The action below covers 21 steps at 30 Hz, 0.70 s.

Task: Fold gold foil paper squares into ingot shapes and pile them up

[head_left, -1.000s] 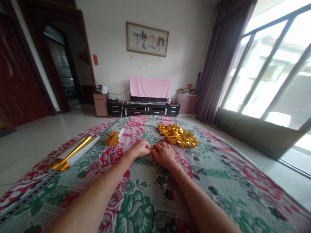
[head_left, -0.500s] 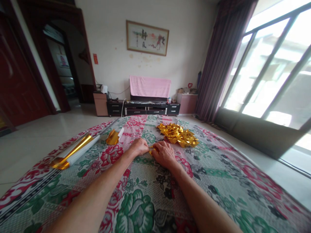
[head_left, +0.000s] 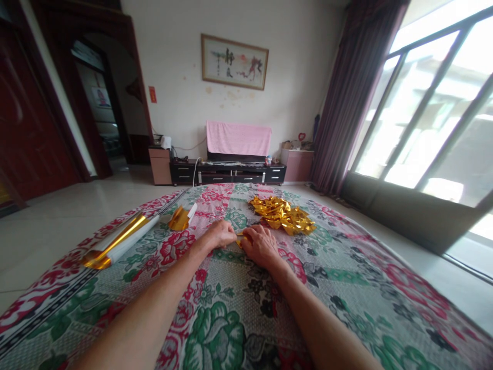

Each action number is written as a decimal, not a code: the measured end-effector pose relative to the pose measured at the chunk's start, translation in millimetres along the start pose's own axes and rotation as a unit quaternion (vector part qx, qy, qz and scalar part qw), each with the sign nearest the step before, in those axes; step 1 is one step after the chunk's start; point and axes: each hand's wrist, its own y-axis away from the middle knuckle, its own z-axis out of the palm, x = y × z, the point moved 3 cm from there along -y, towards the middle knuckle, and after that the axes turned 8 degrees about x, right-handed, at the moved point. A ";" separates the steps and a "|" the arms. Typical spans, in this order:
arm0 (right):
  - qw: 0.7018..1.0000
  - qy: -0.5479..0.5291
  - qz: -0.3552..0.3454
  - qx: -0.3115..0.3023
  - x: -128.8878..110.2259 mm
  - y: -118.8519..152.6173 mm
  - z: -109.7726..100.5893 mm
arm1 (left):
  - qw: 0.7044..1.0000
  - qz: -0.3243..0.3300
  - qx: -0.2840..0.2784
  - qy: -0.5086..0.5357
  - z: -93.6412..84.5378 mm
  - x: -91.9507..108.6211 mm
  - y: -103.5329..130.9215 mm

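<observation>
A small piece of gold foil paper point(head_left: 239, 239) shows between my two hands, low over the flowered cloth. My left hand point(head_left: 222, 234) is closed, with its fingertips pinching the left end of the piece. My right hand point(head_left: 261, 242) curls over the right part, which its fingers mostly hide. Just beyond my right hand lies a heap of folded gold foil pieces point(head_left: 283, 215). To the left of my left hand sits a short curled stack of gold foil sheets point(head_left: 180, 218) with a white underside.
A large roll of gold and white paper point(head_left: 121, 241) lies at the left on the flowered tablecloth point(head_left: 215, 329). Past the far edge stand a low black cabinet point(head_left: 239, 173) and a screen under a pink towel point(head_left: 239, 137). Windows and a curtain are on the right.
Almost nothing differs. Both hands keep their places and their hold on the gold foil paper; the view has shifted very slightly.
</observation>
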 end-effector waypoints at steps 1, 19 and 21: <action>1.000 -0.001 0.000 -0.001 -0.1 0.0 -0.1 | 1.000 0.002 -0.015 0.007 -0.2 0.3 0.8; 1.000 0.002 -0.006 -0.001 1.1 0.3 0.9 | 0.992 0.102 0.012 -0.066 -8.6 7.0 10.1; 1.000 0.003 -0.008 0.002 0.8 0.2 1.1 | 0.991 0.119 -0.028 -0.046 -7.4 2.5 8.2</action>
